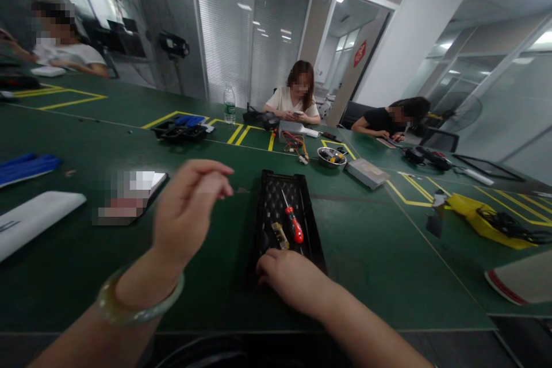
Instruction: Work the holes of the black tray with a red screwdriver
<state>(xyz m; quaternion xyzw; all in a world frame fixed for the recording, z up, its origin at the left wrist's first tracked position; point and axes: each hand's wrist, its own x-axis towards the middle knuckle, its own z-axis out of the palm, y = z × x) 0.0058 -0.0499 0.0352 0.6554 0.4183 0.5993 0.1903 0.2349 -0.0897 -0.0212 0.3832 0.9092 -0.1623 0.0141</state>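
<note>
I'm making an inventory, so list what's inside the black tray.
Inside the black tray lie a red-and-black screwdriver and a small yellowish part. The right hand covers some of the near end, so whatever lies beneath it cannot be seen.

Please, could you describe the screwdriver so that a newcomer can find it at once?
On the green table, find the nearest black tray. Inside it, just beyond the right hand, lies the screwdriver, its shaft pointing away. Its red-and-black handle sets it apart from the yellowish piece beside it.
</note>
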